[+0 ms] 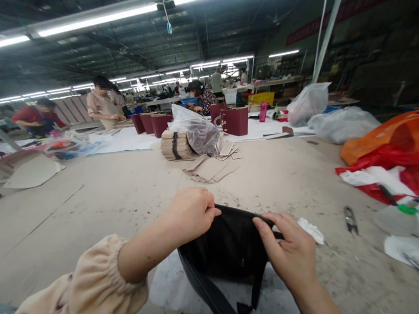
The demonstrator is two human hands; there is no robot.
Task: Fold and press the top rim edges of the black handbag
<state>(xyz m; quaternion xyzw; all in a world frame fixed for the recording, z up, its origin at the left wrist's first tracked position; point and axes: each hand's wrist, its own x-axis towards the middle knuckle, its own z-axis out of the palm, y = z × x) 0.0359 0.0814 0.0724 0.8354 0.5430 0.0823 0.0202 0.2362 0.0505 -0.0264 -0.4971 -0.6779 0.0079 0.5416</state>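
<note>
A small black bag (230, 243) with a black strap (215, 300) lies at the near edge of the large work table (120, 202). My left hand (192, 213) is closed in a fist on the bag's top left edge. My right hand (291, 251) pinches the top right edge, thumb and fingers pressed on the rim. The strap trails down toward me off the table edge. White paper (173, 285) lies under the bag.
Thread snips (350, 219) and a white scrap (311, 229) lie to the right. Farther right lie a plastic bottle (395, 218) and orange and red bags (399, 134). Stacked cardboard pieces (208, 167) and a filled plastic bag (197, 130) sit mid-table. Several people work at the back left.
</note>
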